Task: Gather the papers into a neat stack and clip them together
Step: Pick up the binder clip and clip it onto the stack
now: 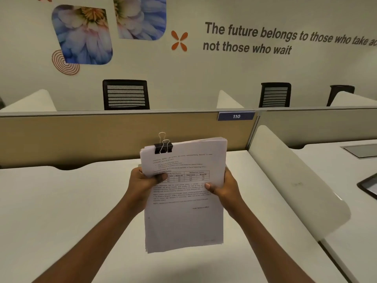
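Note:
A thick stack of white printed papers (183, 217) is held upright in the air above the desk, printed side facing me. A black binder clip (163, 147) with silver wire handles bites the stack's top left corner; one handle lies on the page, the other sticks up. My left hand (142, 181) grips the stack's left edge with the thumb on the front page. My right hand (224, 186) grips the right edge, thumb also on the front. The sheets' edges are slightly fanned at the top right and bottom.
A white desk (61, 211) lies below, bounded by a tan partition (102, 135) at the back and a white curved divider (295, 180) on the right. A dark tablet-like edge (369, 186) shows on the neighbouring desk. Black chairs (126, 94) stand beyond the partition.

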### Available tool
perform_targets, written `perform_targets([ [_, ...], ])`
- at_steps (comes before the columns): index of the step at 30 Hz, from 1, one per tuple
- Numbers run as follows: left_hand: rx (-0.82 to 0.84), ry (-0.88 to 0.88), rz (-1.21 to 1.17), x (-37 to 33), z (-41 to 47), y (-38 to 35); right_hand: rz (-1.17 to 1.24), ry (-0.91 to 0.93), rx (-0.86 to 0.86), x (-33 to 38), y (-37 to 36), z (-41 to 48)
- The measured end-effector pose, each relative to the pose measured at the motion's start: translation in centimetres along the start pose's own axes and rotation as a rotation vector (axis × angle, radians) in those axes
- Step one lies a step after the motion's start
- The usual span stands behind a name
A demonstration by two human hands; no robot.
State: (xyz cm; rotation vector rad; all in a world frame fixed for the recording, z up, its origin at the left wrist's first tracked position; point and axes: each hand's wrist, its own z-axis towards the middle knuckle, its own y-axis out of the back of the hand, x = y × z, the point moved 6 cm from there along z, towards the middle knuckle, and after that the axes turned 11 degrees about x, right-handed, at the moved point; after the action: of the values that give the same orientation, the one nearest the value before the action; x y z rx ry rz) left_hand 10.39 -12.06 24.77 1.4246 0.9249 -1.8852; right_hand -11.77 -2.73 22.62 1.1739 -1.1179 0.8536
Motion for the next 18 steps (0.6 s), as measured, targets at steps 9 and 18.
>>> perform_targets([
  [9,-0.076,0.181,-0.028,5.9,2.4,-3.1,0.019,-0.105,-0.107,-6.1,4.8,0.0],
  [18,-0.022,0.340,0.061,13.4,4.9,-6.8,0.220,-0.228,-0.233,-11.5,9.8,0.9],
])
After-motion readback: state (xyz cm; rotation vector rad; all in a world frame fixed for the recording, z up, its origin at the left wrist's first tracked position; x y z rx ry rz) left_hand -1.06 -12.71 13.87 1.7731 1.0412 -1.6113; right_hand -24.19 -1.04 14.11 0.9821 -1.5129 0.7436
